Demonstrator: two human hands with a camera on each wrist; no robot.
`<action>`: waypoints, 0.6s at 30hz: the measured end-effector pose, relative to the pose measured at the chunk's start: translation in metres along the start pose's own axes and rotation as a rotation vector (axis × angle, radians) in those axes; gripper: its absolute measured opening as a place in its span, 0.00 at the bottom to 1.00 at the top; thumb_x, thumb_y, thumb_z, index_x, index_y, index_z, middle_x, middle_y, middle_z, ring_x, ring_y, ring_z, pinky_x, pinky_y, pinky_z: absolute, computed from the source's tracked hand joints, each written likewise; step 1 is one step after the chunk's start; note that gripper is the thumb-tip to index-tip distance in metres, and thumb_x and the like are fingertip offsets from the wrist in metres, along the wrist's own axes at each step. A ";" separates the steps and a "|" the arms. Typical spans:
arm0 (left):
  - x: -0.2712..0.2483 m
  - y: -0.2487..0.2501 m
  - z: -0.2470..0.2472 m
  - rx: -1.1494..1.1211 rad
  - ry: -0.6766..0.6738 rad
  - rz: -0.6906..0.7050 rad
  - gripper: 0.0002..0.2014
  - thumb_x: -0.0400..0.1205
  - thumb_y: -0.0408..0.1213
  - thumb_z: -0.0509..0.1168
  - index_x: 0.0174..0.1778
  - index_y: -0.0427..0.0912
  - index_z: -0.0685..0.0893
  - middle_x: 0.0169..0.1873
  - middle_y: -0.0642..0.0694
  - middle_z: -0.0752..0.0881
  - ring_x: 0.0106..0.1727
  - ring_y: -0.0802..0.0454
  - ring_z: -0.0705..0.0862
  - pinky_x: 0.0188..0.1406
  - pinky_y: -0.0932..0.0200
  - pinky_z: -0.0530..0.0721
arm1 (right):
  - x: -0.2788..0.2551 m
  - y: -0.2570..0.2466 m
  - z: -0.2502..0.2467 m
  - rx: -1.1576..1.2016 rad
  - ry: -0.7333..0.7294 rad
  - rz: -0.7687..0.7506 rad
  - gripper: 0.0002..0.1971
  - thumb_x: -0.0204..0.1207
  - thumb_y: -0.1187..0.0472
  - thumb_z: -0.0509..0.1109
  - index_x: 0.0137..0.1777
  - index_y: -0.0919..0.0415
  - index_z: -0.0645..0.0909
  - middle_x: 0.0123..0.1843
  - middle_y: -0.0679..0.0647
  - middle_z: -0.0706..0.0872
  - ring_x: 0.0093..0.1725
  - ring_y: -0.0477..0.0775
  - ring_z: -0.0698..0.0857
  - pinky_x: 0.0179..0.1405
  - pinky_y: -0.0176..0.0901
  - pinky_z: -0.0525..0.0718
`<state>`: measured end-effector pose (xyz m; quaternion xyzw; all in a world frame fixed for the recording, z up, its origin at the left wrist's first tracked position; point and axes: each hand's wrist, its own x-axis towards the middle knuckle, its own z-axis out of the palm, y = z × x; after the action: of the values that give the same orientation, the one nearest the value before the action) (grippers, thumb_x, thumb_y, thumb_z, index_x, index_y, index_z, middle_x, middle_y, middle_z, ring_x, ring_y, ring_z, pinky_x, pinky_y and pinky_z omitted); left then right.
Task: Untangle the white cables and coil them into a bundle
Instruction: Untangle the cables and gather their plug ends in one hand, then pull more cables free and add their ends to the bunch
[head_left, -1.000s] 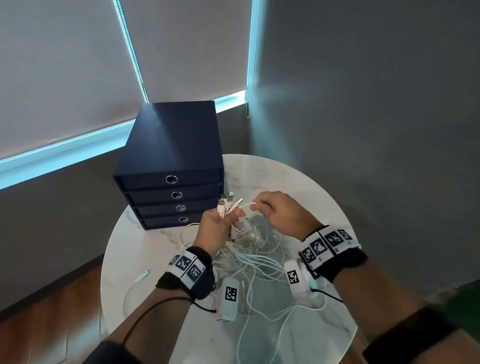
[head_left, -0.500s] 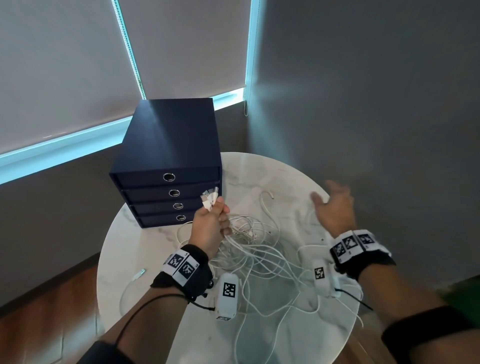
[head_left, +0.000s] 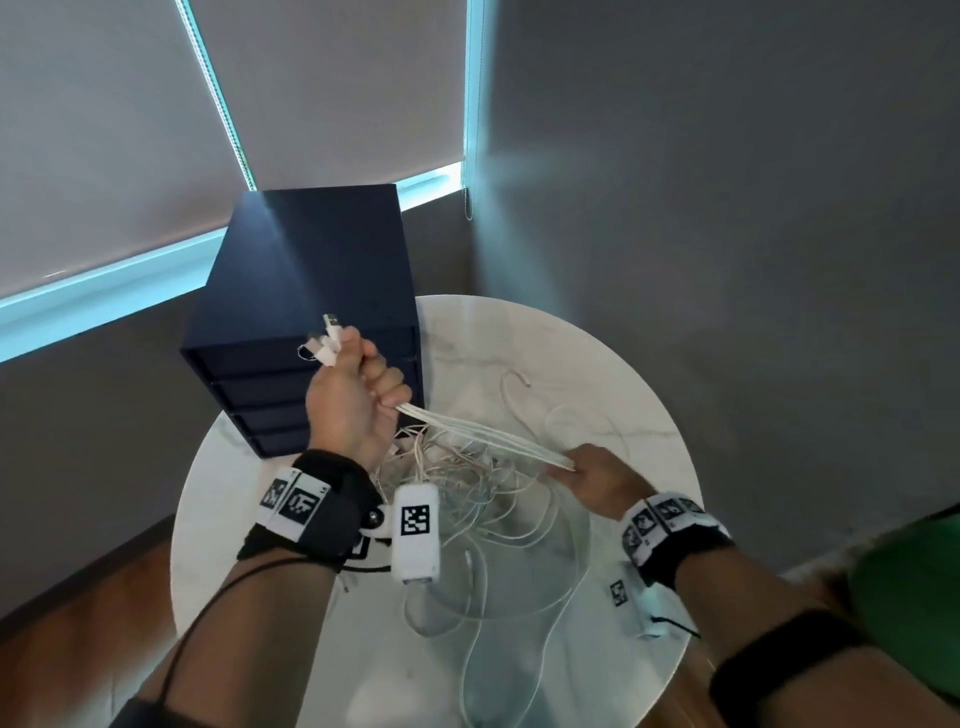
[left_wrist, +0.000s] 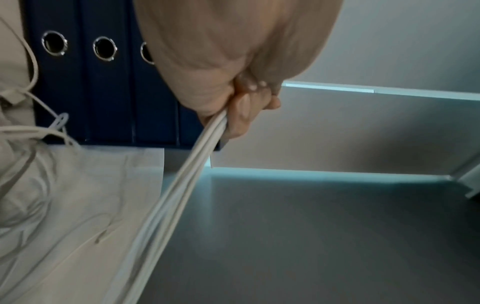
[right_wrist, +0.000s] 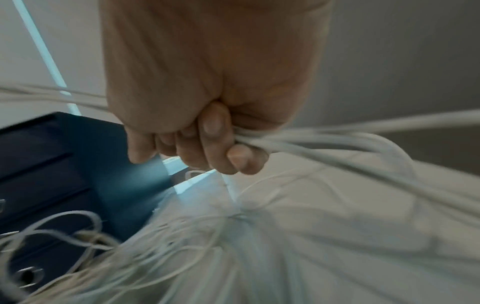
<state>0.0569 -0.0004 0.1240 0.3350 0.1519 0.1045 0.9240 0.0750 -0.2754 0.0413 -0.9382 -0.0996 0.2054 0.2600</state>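
Grey corner, blinds down, round white marble-look bench (head_left: 613, 374) with a navy drawer box (head_left: 311, 291) at the back. Left hand (head_left: 353, 400) was raised in front of the box, grip closed round the white cables (head_left: 483, 434) just below their plugs (head_left: 328, 345), which stuck out above the fist. Right hand (head_left: 597, 480) sat lower and nearer, grip also closed on the same few strands, pulled into a straight flat run between the two fists. The rest was a loose tangle (head_left: 467, 499) on the bench under that run, loops trailing toward the near edge.

Judgement: this was the combing step. Keep the plug end fixed, let the right grip slide loosely down the strands, stop at a snag and shake it out rather than yank, or knots tighten.

Cables were thin, round, smooth, rubbery-looking, springy enough to hold loops. Bench glossy, so slack should slide. Box matte, with metal ring pulls.
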 end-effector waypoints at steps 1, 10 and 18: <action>0.003 0.006 -0.004 -0.009 0.014 0.020 0.19 0.91 0.45 0.55 0.33 0.45 0.73 0.21 0.54 0.61 0.20 0.58 0.58 0.17 0.65 0.61 | 0.001 0.020 -0.005 -0.017 0.016 0.047 0.20 0.81 0.41 0.66 0.33 0.53 0.82 0.35 0.52 0.85 0.38 0.53 0.84 0.44 0.46 0.80; 0.013 0.015 -0.021 -0.020 0.069 0.034 0.20 0.90 0.47 0.55 0.32 0.45 0.74 0.22 0.54 0.60 0.21 0.58 0.56 0.17 0.65 0.59 | -0.040 0.135 -0.075 -0.228 0.174 0.353 0.08 0.83 0.50 0.65 0.48 0.44 0.86 0.47 0.56 0.89 0.51 0.62 0.87 0.52 0.50 0.83; 0.005 -0.025 -0.028 0.146 0.052 -0.054 0.19 0.91 0.46 0.56 0.33 0.45 0.73 0.21 0.53 0.61 0.19 0.58 0.58 0.15 0.65 0.61 | -0.050 0.173 -0.073 -0.301 0.323 0.628 0.21 0.86 0.45 0.55 0.49 0.57 0.85 0.53 0.64 0.89 0.52 0.67 0.86 0.53 0.56 0.83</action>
<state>0.0541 -0.0014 0.0861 0.3944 0.1921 0.0769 0.8953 0.0763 -0.4684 0.0237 -0.9710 0.2062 0.1075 0.0562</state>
